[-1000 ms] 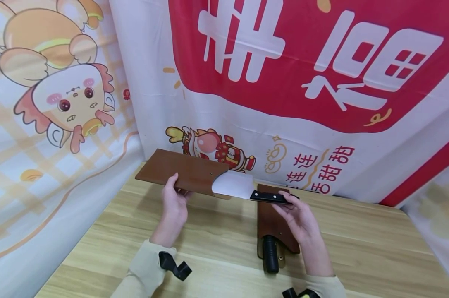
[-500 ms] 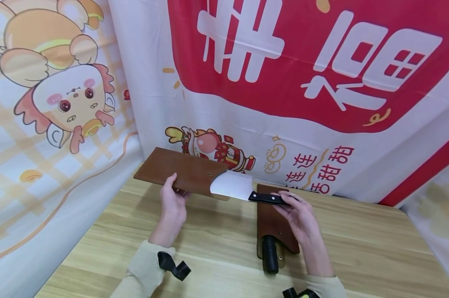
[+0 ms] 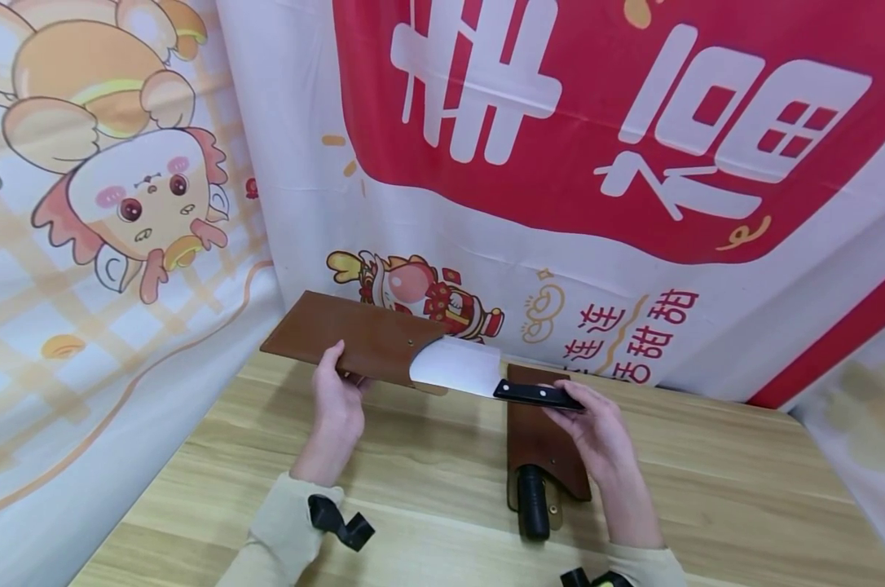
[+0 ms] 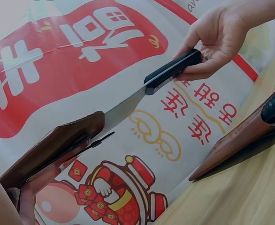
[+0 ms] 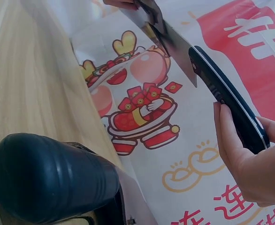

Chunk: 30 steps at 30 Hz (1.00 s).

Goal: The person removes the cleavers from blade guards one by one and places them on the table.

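Left hand (image 3: 337,408) grips brown leather sheath (image 3: 354,336); silver-bladed cleaver (image 3: 457,364) partly inside, black riveted handle (image 3: 536,395) toward 3 o'clock, right hand (image 3: 596,424) gripping it. Head shows sheath's full length; right wrist crops it at 12 o'clock. Second brown sheath (image 3: 539,440), black ribbed handle (image 3: 534,501): wooden bench (image 3: 706,489), head's 5 o'clock.

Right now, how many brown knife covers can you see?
2: the raised cover, held by the person's left hand and partly around a blade; and the lower cover on the table, with a black handle sticking out.
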Each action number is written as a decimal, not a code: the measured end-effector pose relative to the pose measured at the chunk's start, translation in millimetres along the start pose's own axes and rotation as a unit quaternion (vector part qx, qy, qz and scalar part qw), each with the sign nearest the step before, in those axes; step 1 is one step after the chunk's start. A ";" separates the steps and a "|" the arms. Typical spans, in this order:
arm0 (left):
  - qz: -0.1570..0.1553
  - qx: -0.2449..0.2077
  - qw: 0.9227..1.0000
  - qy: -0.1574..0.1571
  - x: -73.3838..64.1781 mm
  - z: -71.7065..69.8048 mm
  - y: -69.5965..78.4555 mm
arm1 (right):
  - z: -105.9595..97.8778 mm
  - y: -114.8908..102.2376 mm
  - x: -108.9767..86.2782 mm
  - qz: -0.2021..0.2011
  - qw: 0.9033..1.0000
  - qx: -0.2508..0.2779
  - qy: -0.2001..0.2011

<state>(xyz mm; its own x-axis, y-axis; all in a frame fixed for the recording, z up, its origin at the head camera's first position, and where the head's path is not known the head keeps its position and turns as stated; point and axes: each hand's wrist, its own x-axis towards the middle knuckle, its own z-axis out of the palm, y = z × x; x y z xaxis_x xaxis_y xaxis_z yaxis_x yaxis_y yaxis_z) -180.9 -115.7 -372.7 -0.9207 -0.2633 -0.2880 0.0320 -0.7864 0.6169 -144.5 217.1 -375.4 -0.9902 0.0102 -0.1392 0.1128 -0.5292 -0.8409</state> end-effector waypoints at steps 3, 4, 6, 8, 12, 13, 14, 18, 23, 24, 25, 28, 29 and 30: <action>0.004 -0.006 1.000 0.008 1.6 -0.5 3.2 | -3.6 -2.9 -1.0 -0.005 1.000 0.010 -0.010; 0.007 -0.008 1.000 0.011 2.3 -0.8 4.3 | -4.8 -4.1 -1.4 -0.007 1.000 0.013 -0.014; 0.013 -0.009 1.000 0.015 3.6 -1.6 6.5 | -7.0 -6.6 -2.2 -0.009 0.999 0.024 -0.023; 0.020 -0.010 1.000 0.016 4.9 -2.5 8.3 | -9.1 -9.3 -3.0 -0.010 0.999 0.035 -0.031; 0.031 -0.014 0.999 0.012 7.6 -4.8 11.0 | -13.2 -14.4 -4.3 -0.012 0.997 0.059 -0.047; 0.032 -0.012 0.999 0.010 7.8 -5.2 11.6 | -14.5 -15.5 -4.5 -0.012 0.997 0.064 -0.051; 0.034 -0.012 0.999 0.010 8.1 -5.5 12.1 | -15.6 -16.6 -4.6 -0.014 0.996 0.065 -0.057; 0.041 -0.009 0.999 0.004 8.4 -6.6 15.0 | -19.7 -21.2 -5.6 -0.018 0.994 0.077 -0.073; 0.049 -0.014 0.999 -0.002 9.9 -8.6 19.6 | -23.3 -27.0 -8.1 -0.016 0.991 0.111 -0.078; 0.050 -0.016 0.999 -0.001 10.4 -9.1 20.4 | -24.1 -27.8 -8.4 -0.017 0.990 0.116 -0.077; 0.051 -0.017 0.999 -0.001 10.6 -9.5 21.3 | -24.6 -28.7 -9.1 -0.018 0.990 0.119 -0.077; 0.054 -0.023 0.998 0.001 11.3 -10.4 24.0 | -26.2 -30.5 -10.0 -0.017 0.989 0.124 -0.078; 0.055 -0.024 0.998 0.001 11.4 -10.5 24.9 | -26.4 -31.0 -10.3 -0.015 0.989 0.126 -0.078; 0.057 -0.027 0.998 0.004 11.6 -10.7 25.6 | -26.5 -31.5 -10.4 -0.014 0.989 0.127 -0.077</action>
<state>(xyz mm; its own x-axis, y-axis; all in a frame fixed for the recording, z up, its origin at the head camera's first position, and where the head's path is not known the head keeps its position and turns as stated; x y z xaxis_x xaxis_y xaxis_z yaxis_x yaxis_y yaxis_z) -186.6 -145.0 -368.1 -0.9068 -0.3573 -0.2236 0.1576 -0.7794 0.6064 -135.6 256.1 -361.3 -0.9955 -0.0923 -0.0201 0.0811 -0.7270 -0.6818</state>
